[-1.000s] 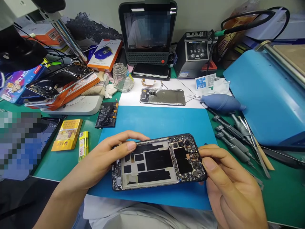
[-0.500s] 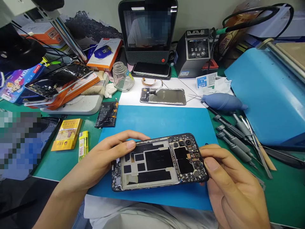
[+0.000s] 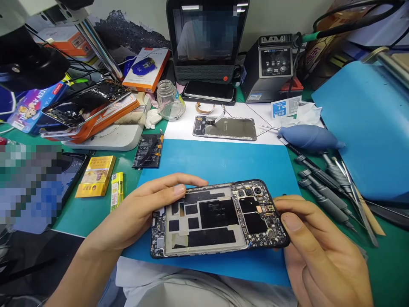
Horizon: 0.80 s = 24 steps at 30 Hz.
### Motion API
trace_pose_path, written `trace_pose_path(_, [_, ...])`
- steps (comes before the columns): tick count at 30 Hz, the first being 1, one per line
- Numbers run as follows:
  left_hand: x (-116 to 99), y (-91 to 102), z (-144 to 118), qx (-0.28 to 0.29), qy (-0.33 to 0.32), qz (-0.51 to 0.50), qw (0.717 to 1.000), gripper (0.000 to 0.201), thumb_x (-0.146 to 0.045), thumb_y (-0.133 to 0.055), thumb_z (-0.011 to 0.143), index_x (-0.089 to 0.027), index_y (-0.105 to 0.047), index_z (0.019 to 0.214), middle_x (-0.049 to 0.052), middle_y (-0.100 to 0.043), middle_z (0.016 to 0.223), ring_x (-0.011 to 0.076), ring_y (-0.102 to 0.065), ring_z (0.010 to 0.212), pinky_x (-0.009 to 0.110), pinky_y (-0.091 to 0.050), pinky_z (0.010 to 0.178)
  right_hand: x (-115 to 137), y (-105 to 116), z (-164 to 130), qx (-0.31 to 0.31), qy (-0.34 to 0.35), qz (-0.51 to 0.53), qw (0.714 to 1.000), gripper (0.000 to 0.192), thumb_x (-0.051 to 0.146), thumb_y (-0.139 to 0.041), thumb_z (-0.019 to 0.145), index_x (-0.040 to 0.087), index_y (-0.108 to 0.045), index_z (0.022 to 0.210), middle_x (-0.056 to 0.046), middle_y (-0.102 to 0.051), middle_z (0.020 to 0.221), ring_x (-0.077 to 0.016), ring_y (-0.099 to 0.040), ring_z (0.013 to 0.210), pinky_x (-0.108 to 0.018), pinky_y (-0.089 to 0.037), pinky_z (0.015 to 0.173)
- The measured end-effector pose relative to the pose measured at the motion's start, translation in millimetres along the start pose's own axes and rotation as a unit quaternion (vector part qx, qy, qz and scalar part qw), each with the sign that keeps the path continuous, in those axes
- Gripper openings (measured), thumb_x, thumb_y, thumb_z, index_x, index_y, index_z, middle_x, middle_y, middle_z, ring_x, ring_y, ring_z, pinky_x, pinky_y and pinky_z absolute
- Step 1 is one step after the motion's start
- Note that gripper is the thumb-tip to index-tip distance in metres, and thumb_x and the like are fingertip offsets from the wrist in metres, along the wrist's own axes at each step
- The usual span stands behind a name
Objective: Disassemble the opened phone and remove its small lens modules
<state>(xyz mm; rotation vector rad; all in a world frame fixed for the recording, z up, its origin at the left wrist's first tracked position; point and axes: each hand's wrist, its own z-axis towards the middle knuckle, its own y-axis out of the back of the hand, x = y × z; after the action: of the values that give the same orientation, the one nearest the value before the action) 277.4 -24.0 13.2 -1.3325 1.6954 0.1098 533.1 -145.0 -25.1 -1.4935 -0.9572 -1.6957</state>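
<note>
Opened phone chassis [image 3: 217,219] held just above near edge of blue mat [image 3: 223,166], left hand [image 3: 140,213] and right hand [image 3: 316,251] fingers gripping its ends; judged inspection step, next move needs screwdrivers [image 3: 322,187] at right.

I note both forearms bare, no sleeves, gloves, rings or watch on left hand [image 3: 137,213] or right hand [image 3: 322,256].

The purple box [image 3: 30,108] reads "EEN AS"; every other label is too blurred.
</note>
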Motion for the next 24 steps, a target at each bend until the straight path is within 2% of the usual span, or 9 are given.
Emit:
trace_pose_path(5, [1.6,1.3,-0.6,-0.007,0.007,-0.004,1.000,0.026,-0.041,-0.080,0.105,-0.027,-0.085,0.126,0.001,-0.089,0.114,0.0140,-0.085,0.093,0.014,-0.064,0.077,0.7,0.1,-0.2,-0.001,0.000,-0.007,1.000,0.019,0.051,-0.082,0.101,0.033,-0.086,0.103,-0.003,-0.074,0.096,-0.0097,-0.061,0.058,-0.019,-0.052,0.049])
trace_pose_path(8, [1.2,-1.7,-1.7,-0.017,-0.001,0.008,1.000,0.026,-0.043,-0.082,0.103,-0.029,-0.086,0.124,0.000,-0.089,0.110,0.0142,-0.085,0.093,0.013,-0.063,0.075,-1.8,1.9,-3.0,-0.005,-0.002,-0.012,1.000,0.019,0.051,-0.082,0.101,0.033,-0.086,0.104,-0.003,-0.073,0.099,-0.0093,-0.061,0.058,-0.019,-0.052,0.049])
trace_pose_path(11, [0.0,-6.1,-3.5,-0.041,-0.006,0.023,0.999,0.025,-0.045,-0.083,0.102,-0.031,-0.086,0.123,-0.002,-0.089,0.108,0.0142,-0.084,0.093,0.013,-0.062,0.075,-4.0,1.5,-6.1,-0.014,-0.007,-0.015,1.000,0.021,0.050,-0.078,0.105,0.032,-0.086,0.112,-0.005,-0.074,0.104,-0.0126,-0.067,0.069,-0.020,-0.055,0.053])
trace_pose_path(15, [0.3,-10.6,-5.8,-0.071,-0.013,0.066,0.995,0.031,-0.053,-0.084,0.100,-0.036,-0.085,0.126,-0.003,-0.088,0.113,0.0146,-0.083,0.094,0.015,-0.063,0.080,-2.2,-4.9,-8.4,-0.118,0.003,-0.006,0.993,0.024,0.045,-0.072,0.110,0.029,-0.085,0.122,-0.007,-0.077,0.115,-0.0155,-0.073,0.090,-0.023,-0.062,0.074])
trace_pose_path(17, [1.7,-12.2,-6.6,-0.091,-0.032,0.119,0.988,0.035,-0.056,-0.082,0.101,-0.036,-0.084,0.129,-0.002,-0.087,0.115,0.0155,-0.082,0.097,0.016,-0.062,0.082,0.8,-7.1,-10.3,-0.178,0.020,-0.009,0.984,0.024,0.044,-0.069,0.111,0.026,-0.084,0.109,-0.004,-0.075,0.098,-0.0145,-0.071,0.084,-0.024,-0.060,0.072])
trace_pose_path(18, [2.6,-12.9,-7.0,-0.098,-0.041,0.147,0.983,0.035,-0.056,-0.079,0.103,-0.035,-0.083,0.131,-0.002,-0.087,0.116,0.0161,-0.081,0.100,0.017,-0.062,0.084,2.4,-7.4,-11.9,-0.198,0.030,-0.018,0.980,0.030,0.045,-0.065,0.113,0.024,-0.082,0.099,-0.002,-0.071,0.089,-0.0141,-0.069,0.079,-0.024,-0.058,0.069])
trace_pose_path(20, [4.5,-13.6,-7.5,-0.098,-0.052,0.198,0.974,0.035,-0.057,-0.075,0.106,-0.036,-0.083,0.132,-0.002,-0.086,0.120,0.0175,-0.080,0.105,0.017,-0.062,0.086,5.4,-6.6,-15.8,-0.213,0.047,-0.067,0.974,0.040,0.048,-0.061,0.115,0.023,-0.078,0.089,-0.001,-0.067,0.079,-0.0126,-0.065,0.073,-0.024,-0.054,0.066])
trace_pose_path(21, [5.3,-13.7,-7.6,-0.093,-0.055,0.219,0.970,0.035,-0.058,-0.072,0.107,-0.037,-0.082,0.134,-0.002,-0.086,0.123,0.0184,-0.079,0.108,0.018,-0.062,0.087,6.6,-6.1,-17.7,-0.210,0.053,-0.103,0.971,0.039,0.050,-0.063,0.115,0.023,-0.079,0.092,0.000,-0.069,0.079,-0.0120,-0.066,0.072,-0.024,-0.054,0.067])
trace_pose_path(24, [7.4,-12.8,-7.5,-0.086,-0.064,0.265,0.958,0.041,-0.061,-0.068,0.108,-0.039,-0.079,0.141,-0.002,-0.083,0.138,0.0231,-0.078,0.120,0.023,-0.063,0.092,8.7,-6.5,-20.4,-0.169,0.074,-0.214,0.959,0.023,0.047,-0.073,0.110,0.028,-0.081,0.119,0.002,-0.077,0.095,-0.0108,-0.070,0.080,-0.022,-0.057,0.076])
